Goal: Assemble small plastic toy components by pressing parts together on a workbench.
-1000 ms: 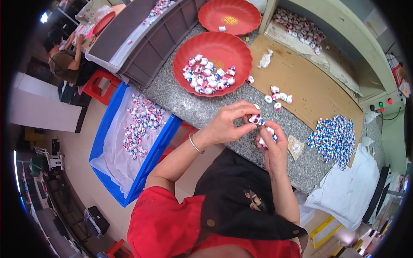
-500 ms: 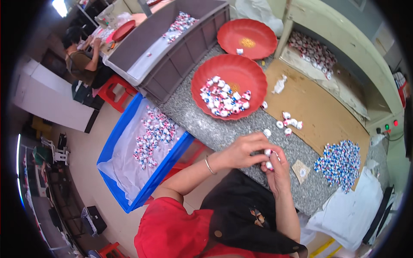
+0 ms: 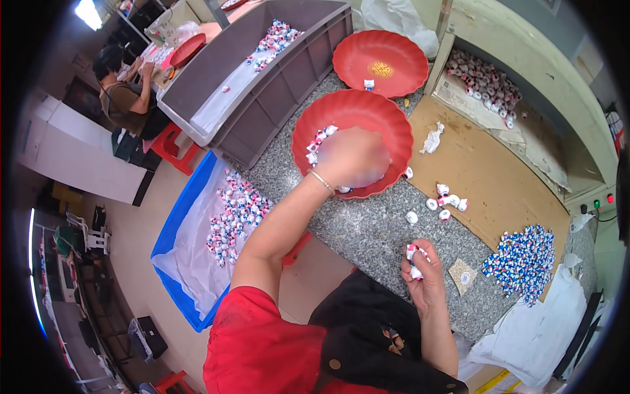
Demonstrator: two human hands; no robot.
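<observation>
My left hand [image 3: 355,156] reaches into the near scalloped red dish [image 3: 401,128], over small white, pink and blue figurines [image 3: 317,144]. Motion smears its fingers, so what they grip cannot be seen. Above the front edge of the granite worktop, my right hand [image 3: 428,279] is closed around small white-and-pink figurine pieces [image 3: 415,253]. A single white piece [image 3: 411,217] lies on the granite between the hands. Close to the right hand's fingers is a tan speckled patch [image 3: 462,276]. Several white pieces [image 3: 447,199] sit grouped on the brown board beyond.
A heap of blue-and-white pieces [image 3: 522,261] covers the board's right end. Behind stand another red dish [image 3: 410,58] and a pale cabinet [image 3: 548,56] holding white pieces. To the left are a grey crate [image 3: 266,108] and a blue-rimmed tray [image 3: 165,253]. A co-worker [image 3: 128,92] sits farther off.
My left hand has left the right hand and moved up and left into the near red dish. The right hand keeps its pieces, slightly lower than before.
</observation>
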